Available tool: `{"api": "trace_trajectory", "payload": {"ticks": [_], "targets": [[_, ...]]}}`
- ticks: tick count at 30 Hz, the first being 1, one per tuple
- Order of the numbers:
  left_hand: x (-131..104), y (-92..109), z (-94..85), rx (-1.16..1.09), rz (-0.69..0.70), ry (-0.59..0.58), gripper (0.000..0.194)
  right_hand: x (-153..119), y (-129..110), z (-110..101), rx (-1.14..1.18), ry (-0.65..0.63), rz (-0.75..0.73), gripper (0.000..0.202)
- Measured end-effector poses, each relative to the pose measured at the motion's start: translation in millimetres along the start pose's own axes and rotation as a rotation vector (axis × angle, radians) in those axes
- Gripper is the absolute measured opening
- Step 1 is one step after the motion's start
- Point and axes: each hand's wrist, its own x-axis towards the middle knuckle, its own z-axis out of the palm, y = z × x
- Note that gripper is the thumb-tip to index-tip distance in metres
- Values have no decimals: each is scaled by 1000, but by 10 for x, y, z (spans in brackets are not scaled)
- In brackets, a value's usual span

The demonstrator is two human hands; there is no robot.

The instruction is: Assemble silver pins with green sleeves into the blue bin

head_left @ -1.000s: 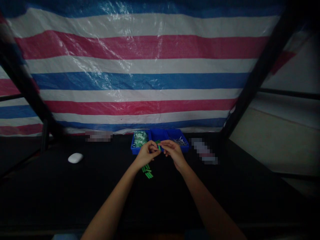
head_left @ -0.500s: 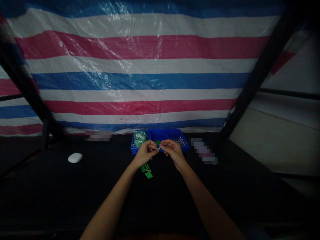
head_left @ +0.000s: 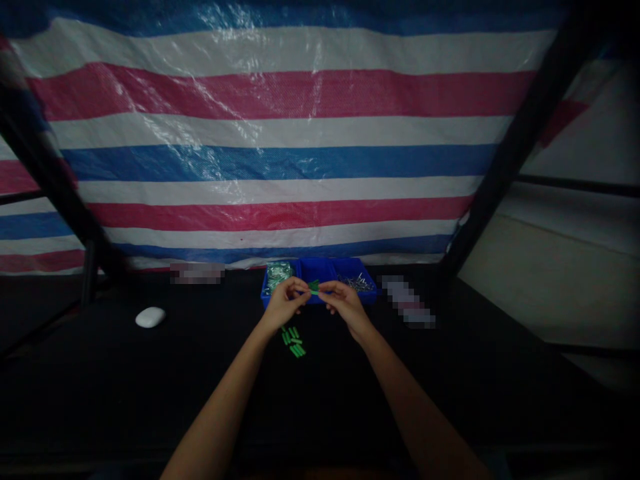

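Observation:
A small green stick-like piece (head_left: pixel 314 293) is pinched at its two ends between my left hand (head_left: pixel 285 305) and my right hand (head_left: pixel 347 307). Both hands are closed at the fingertips, just in front of a blue divided tray (head_left: pixel 317 262). Clear-green plastic packets (head_left: pixel 279 275) fill the tray's left compartment. More green pieces (head_left: pixel 313 285) show in the middle one, partly hidden by my fingers. Thin metal parts (head_left: pixel 357 282) lie in the right compartment. Several loose green pieces (head_left: pixel 294 341) rest on the dark table below my left hand.
A white rounded object like a computer mouse (head_left: pixel 151 317) sits at the left of the black table (head_left: pixel 150 393). Two blurred-out items lie left and right of the tray. A striped plastic sheet (head_left: pixel 280 160) hangs behind, between dark slanted posts (head_left: pixel 500 173).
The green piece between my fingertips has turned from tilted to nearly level. My left hand has shifted slightly left and up. The loose pieces on the table have stayed put.

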Motion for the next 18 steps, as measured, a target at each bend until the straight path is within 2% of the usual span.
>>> {"api": "trace_trajectory", "payload": {"ticks": [4, 8, 12, 18], "targets": [[8, -10, -12, 9, 11, 10, 28, -1, 7, 7, -30, -44, 54, 28], [13, -23, -10, 30, 21, 25, 28, -1, 20, 15, -34, -51, 45, 27], [15, -16, -4, 29, 53, 56, 29, 10, 45, 2, -44, 17, 39, 28], [25, 36, -56, -46, 0, 219, 31, 31, 78, -40, -16, 160, 28, 31]]}}
